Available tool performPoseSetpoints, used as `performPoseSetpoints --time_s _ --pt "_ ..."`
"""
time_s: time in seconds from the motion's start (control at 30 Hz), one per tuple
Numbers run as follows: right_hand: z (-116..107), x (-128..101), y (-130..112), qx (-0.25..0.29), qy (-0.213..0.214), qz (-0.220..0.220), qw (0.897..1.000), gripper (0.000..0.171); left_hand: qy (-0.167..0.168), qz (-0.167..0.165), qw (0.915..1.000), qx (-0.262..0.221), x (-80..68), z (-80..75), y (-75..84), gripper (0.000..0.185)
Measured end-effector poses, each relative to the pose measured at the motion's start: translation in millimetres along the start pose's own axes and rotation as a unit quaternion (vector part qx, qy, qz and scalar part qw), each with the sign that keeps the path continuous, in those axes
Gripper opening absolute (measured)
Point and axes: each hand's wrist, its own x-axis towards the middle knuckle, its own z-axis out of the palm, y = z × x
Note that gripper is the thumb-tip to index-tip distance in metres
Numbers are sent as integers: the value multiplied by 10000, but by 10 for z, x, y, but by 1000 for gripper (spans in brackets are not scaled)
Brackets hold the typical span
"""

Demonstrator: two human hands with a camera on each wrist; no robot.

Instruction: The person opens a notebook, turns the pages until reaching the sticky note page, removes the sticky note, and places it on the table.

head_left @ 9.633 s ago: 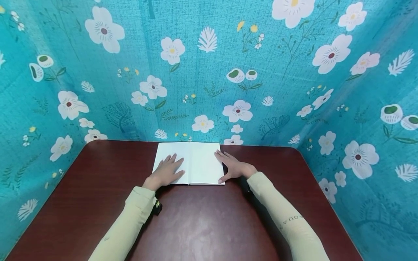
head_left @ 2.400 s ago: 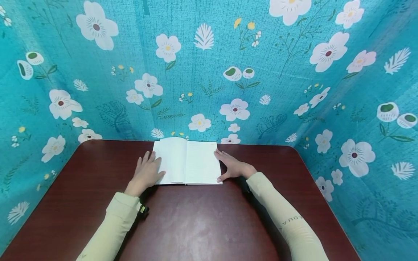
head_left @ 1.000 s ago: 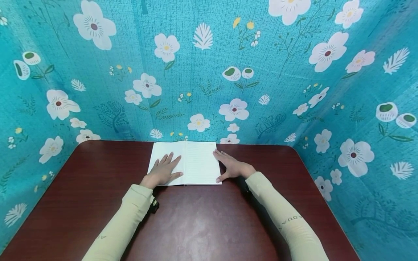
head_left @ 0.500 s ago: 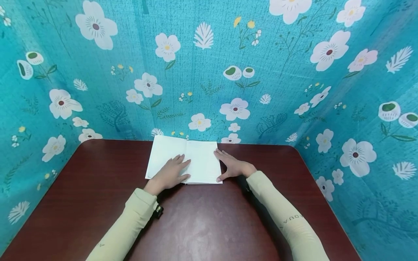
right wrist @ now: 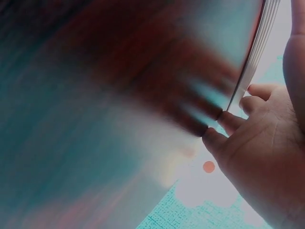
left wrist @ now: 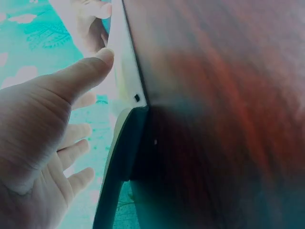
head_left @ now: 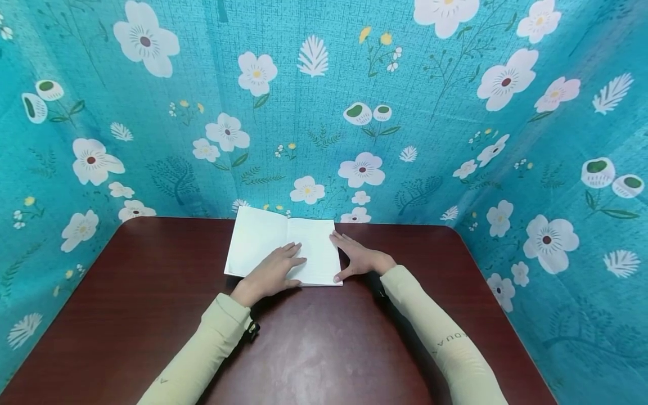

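Your left hand (head_left: pixel 273 274) lies flat with fingers straight and together on the open white paper book (head_left: pixel 263 239), fingertips across its centre fold, gripping nothing. Your right hand (head_left: pixel 360 259), at three o'clock of the book, rests spread and relaxed against its right page edge, seemingly only touching. The book sits at twelve o'clock on the glossy dark-red wooden table (head_left: pixel 329 349).

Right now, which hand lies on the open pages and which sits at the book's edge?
The left hand lies flat across the pages of the open book, near its spine. The right hand sits at the book's right edge, fingers against the page stack.
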Motion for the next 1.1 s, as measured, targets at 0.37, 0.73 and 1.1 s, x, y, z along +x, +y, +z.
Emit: performPoseSetpoints --time_s 0.37,0.73,1.1 --pt "0 8 24 -2 3 -97 10000 126 504 519 9940 825 -57 -94 25 24" --pt "-10 14 42 3 26 -222 9998 128 1162 427 9612 2464 -169 -122 212 33" --pt "-25 -14 6 176 33 -174 9997 130 2158 -4 9440 2497 -299 -10 315 32"
